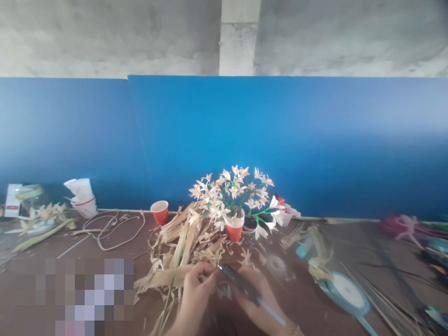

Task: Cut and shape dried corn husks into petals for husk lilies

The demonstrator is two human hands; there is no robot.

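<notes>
My right hand [257,294] is wrapped round a dark tool [240,282] with a thin metal tip and a pale cord or handle end trailing toward the wrist. Its tip points at the fingers of my left hand [199,285], which are pinched together beside it. Whatever small piece those fingers hold is too small to make out. Dry husk strips [182,233] lie heaped behind and left of my left hand. Beyond both hands stands a red paper cup [234,232] filled with cream husk flowers [233,189] on green stems.
An empty-looking red cup [160,215], a white cable [121,231] and a white cup [84,205] stand or lie at the back left. Rolls of tape [276,265] and ribbon [350,291] lie to the right. A blue partition [224,130] rises behind the table.
</notes>
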